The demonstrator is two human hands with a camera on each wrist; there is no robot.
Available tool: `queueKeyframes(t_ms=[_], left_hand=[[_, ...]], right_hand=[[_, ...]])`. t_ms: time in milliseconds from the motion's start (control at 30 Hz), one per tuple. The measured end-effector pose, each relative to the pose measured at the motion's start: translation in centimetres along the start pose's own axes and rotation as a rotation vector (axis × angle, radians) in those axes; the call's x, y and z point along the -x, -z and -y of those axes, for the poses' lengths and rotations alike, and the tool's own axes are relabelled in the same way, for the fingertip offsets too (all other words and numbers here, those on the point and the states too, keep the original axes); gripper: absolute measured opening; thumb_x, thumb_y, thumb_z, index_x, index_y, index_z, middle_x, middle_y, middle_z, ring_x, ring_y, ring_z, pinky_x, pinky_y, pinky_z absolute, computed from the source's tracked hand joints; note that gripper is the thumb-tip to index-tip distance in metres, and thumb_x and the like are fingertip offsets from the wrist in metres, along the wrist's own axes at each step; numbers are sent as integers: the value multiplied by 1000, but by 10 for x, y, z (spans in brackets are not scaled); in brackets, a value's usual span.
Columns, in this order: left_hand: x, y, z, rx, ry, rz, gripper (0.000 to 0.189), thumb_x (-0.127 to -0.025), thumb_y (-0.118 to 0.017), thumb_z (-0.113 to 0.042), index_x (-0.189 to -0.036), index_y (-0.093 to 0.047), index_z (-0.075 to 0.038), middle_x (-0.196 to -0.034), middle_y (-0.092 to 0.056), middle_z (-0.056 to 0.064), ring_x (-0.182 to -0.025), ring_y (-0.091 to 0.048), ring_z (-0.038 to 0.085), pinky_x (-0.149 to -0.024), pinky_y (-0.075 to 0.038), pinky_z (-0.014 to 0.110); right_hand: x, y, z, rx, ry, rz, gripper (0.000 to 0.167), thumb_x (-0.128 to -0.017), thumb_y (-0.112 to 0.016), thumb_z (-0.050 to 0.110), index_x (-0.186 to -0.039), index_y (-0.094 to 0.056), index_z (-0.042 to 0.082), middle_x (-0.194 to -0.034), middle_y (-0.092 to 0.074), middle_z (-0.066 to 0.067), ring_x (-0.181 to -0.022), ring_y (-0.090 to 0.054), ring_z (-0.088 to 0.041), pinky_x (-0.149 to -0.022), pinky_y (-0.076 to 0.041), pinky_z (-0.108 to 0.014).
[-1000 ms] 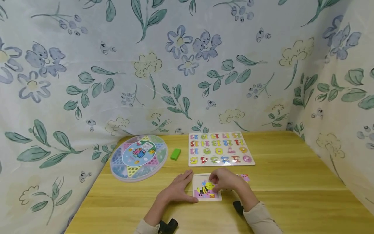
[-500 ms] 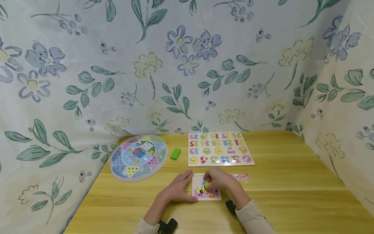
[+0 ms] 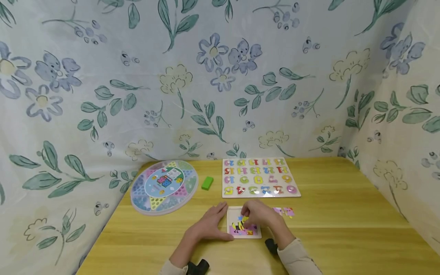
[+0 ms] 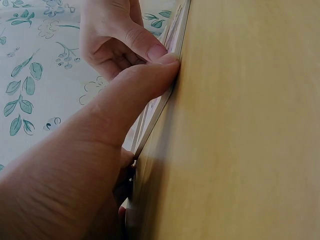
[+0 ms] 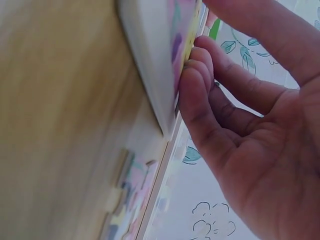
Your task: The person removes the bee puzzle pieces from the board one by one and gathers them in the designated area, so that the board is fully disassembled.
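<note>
A small square jigsaw tray point(image 3: 235, 208) with a bee picture point(image 3: 237, 226) lies in front of me. My left hand point(image 3: 210, 224) steadies its left side, fingers along the upper corner and thumb at the lower one. In the left wrist view that thumb point(image 4: 155, 75) presses on the tray's edge. My right hand point(image 3: 260, 214) is over the bee, its fingers bent down and covering part of the picture. In the right wrist view its fingertips point(image 5: 192, 75) meet a yellow jigsaw piece point(image 5: 188, 50) at the picture's surface, mostly hidden.
Loose pink jigsaw pieces point(image 3: 288, 211) lie right of the tray. Behind stands a number puzzle board point(image 3: 261, 196), with a green block point(image 3: 207, 183) left of it and a round star-patterned game board point(image 3: 164, 187) farther left. A floral cloth point(image 3: 220, 95) borders the wooden table point(image 3: 343, 198).
My right hand has moved a little left across the tray, covering the bee's head and uncovering more loose pink pieces. My left hand keeps its place. The head view has tilted slightly.
</note>
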State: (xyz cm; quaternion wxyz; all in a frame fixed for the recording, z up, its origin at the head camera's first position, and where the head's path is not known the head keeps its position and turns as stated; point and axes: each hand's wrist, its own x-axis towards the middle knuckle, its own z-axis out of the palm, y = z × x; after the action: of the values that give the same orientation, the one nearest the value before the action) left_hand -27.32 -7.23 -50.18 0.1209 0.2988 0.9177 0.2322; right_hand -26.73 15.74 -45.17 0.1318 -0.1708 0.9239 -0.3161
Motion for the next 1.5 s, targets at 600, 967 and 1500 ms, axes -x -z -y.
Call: queueKeyframes(t_ms=[600,967,1500], left_hand=[[2,5,-1,8,-6,11,111,-74,-73,-65,-156,-23,-10,-165,-16,5,-152,-16,24,-124,-17,48],[2,3,1,5,-7,8,111,-74,-73,-65,-156,-22,-10,-165,-16,4,-152,-16,24,-123,-18,49],[1,3,1,17,-5,19,113,-73,-70,-69,-157,-20,-12,-165,-14,3,-153,-14,23,-124,-16,48]], right_hand=[[0,-2,6,13,-17,5,32,-67,-83,-2,-94,-67,4,-83,-60,-2,-74,-52,-15,-64,-47,-26],[0,-2,1,4,20,-4,31,-65,-81,-4,-92,-69,4,-83,-63,-3,-74,-54,-14,-64,-49,-26],[0,2,-3,-36,19,9,29,-66,-84,0,-91,-71,6,-81,-63,-2,-74,-56,-14,-65,-50,-24]])
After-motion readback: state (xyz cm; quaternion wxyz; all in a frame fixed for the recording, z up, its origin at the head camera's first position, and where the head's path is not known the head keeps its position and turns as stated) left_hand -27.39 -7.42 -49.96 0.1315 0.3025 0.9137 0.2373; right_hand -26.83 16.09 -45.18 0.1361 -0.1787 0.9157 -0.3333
